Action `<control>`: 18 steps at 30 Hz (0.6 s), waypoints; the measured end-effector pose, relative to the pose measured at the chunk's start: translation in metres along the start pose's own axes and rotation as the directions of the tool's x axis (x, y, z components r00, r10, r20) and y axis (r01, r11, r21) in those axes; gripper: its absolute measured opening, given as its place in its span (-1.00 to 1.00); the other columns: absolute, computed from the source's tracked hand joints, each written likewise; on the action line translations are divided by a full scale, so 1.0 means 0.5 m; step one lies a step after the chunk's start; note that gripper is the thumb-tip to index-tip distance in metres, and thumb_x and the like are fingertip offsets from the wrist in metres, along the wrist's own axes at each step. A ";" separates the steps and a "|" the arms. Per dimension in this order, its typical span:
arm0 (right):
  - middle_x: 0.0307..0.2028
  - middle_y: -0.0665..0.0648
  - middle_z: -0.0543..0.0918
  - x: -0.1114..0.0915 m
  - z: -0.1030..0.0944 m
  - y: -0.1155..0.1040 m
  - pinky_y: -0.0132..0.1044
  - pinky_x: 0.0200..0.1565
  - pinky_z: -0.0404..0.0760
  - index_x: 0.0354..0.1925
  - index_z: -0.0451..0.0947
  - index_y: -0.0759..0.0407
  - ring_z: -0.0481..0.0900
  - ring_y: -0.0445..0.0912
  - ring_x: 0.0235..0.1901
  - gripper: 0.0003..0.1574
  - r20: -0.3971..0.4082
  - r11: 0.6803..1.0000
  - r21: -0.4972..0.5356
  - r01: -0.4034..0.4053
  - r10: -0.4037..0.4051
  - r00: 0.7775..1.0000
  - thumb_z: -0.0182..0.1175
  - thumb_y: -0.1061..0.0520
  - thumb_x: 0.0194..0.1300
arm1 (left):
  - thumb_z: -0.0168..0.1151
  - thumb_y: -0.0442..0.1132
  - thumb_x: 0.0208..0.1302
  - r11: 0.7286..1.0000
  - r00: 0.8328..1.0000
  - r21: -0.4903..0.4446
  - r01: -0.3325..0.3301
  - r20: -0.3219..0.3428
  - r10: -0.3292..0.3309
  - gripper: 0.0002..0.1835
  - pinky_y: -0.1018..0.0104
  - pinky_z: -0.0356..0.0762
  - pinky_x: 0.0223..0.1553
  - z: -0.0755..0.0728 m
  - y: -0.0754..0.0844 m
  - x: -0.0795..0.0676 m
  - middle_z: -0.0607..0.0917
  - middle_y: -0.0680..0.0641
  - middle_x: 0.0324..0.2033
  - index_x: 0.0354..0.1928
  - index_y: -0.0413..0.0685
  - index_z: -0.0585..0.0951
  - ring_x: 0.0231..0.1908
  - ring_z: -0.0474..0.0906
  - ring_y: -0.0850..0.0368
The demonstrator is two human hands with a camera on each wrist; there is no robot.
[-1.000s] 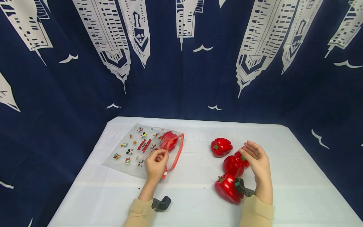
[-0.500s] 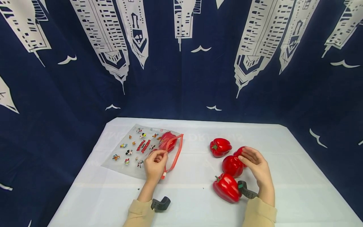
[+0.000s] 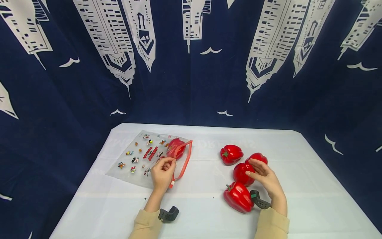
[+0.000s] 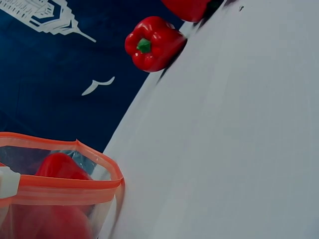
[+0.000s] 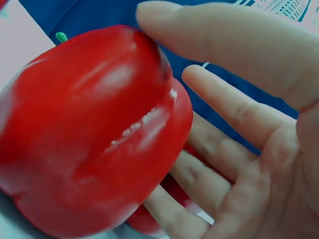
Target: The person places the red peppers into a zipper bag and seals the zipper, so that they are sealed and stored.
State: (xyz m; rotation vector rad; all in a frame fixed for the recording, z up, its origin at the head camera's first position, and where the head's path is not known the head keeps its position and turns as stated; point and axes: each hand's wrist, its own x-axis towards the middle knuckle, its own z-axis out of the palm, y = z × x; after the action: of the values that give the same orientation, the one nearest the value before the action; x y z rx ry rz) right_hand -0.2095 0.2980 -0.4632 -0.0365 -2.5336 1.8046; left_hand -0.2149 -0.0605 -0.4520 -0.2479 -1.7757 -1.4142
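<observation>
In the head view my left hand (image 3: pixel 162 173) pinches the rim of a clear zip bag (image 3: pixel 125 174) printed with small cartoon figures. Its red-orange zip edge (image 4: pixel 99 191) gapes, and a red bell pepper (image 4: pixel 62 167) shows inside. My right hand (image 3: pixel 266 179), fingers apart and loosely bent, is beside a round red pepper (image 3: pixel 243 174) in the middle of a cluster. Just behind that lies another pepper (image 3: pixel 258 157), partly covered by the fingers. A large pepper (image 5: pixel 94 134) fills much of the right wrist view, in front of the fingers. Nearer my sleeve lies a long pepper (image 3: pixel 238 198).
One more red pepper (image 3: pixel 231 154) with a green stem lies at the back of the cluster. All rest on a white-covered table (image 3: pixel 203 219). Behind it hangs a dark blue curtain (image 3: pixel 191 99) with white buildings. Dark cameras (image 3: pixel 168 214) are strapped to both wrists.
My right hand has come down and slightly left towards the middle pepper, uncovering more of the one behind. My left hand and the bag have stayed in place.
</observation>
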 end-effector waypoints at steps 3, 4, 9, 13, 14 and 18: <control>0.29 0.27 0.28 -0.003 -0.001 -0.004 0.18 0.15 0.29 0.34 0.19 0.15 0.19 0.17 0.28 -0.16 0.024 1.000 0.013 -0.021 0.021 0.999 0.29 0.02 0.18 | 0.31 -0.63 -0.10 1.000 1.000 0.001 0.000 -0.002 0.000 -0.90 0.54 0.32 -0.60 0.001 0.000 0.000 0.51 -0.19 -0.70 -0.48 -0.40 0.63 -0.68 0.37 0.02; 0.30 0.27 0.27 -0.004 -0.001 -0.004 0.18 0.14 0.30 0.35 0.18 0.15 0.18 0.18 0.28 -0.15 0.032 1.000 0.014 -0.024 0.023 0.999 0.29 0.04 0.18 | 0.31 -0.63 -0.10 1.000 1.000 0.000 -0.001 -0.002 0.001 -0.90 0.54 0.32 -0.60 0.001 -0.001 0.000 0.51 -0.19 -0.70 -0.48 -0.40 0.63 -0.68 0.37 0.02; 0.32 0.29 0.21 -0.006 -0.006 -0.002 0.18 0.12 0.33 0.37 0.13 0.15 0.11 0.21 0.30 -0.09 0.079 0.999 0.028 -0.034 0.031 0.996 0.31 0.09 0.15 | 0.30 -0.64 -0.10 1.000 1.000 -0.007 -0.005 -0.001 0.005 -0.89 0.55 0.33 -0.60 0.000 -0.002 0.000 0.51 -0.18 -0.71 -0.48 -0.40 0.63 -0.68 0.37 0.01; 0.31 0.31 0.19 -0.006 -0.006 -0.002 0.11 0.06 0.43 0.36 0.14 0.16 0.11 0.24 0.28 -0.08 0.096 0.999 0.034 -0.040 0.037 0.995 0.33 0.15 0.12 | 0.31 -0.63 -0.08 1.000 1.000 -0.008 -0.002 0.003 0.002 -0.90 0.56 0.33 -0.60 0.000 -0.002 -0.001 0.51 -0.19 -0.70 -0.48 -0.40 0.63 -0.68 0.38 0.01; 0.31 0.31 0.19 -0.006 -0.005 -0.002 0.09 0.06 0.44 0.36 0.14 0.17 0.12 0.24 0.28 -0.08 0.097 0.999 0.031 -0.043 0.040 0.994 0.33 0.15 0.11 | 0.32 -0.62 -0.08 1.000 1.000 -0.009 0.003 0.005 -0.003 -0.90 0.57 0.33 -0.59 -0.001 -0.001 -0.001 0.52 -0.19 -0.70 -0.47 -0.39 0.63 -0.68 0.38 0.01; 0.30 0.32 0.20 -0.006 -0.005 -0.004 0.03 0.05 0.46 0.34 0.17 0.18 0.16 0.26 0.26 -0.10 0.076 0.999 -0.008 -0.044 0.044 0.996 0.34 0.11 0.11 | 0.31 -0.62 -0.06 1.000 1.000 -0.012 0.020 0.010 -0.020 -0.91 0.58 0.33 -0.58 -0.001 -0.001 -0.002 0.53 -0.20 -0.69 -0.47 -0.39 0.63 -0.67 0.38 0.00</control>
State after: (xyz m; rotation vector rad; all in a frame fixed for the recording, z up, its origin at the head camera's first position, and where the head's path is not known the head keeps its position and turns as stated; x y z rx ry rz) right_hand -0.2063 0.2994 -0.4605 -0.0247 -2.6101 1.8485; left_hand -0.2142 -0.0607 -0.4528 -0.2452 -1.7826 -1.4406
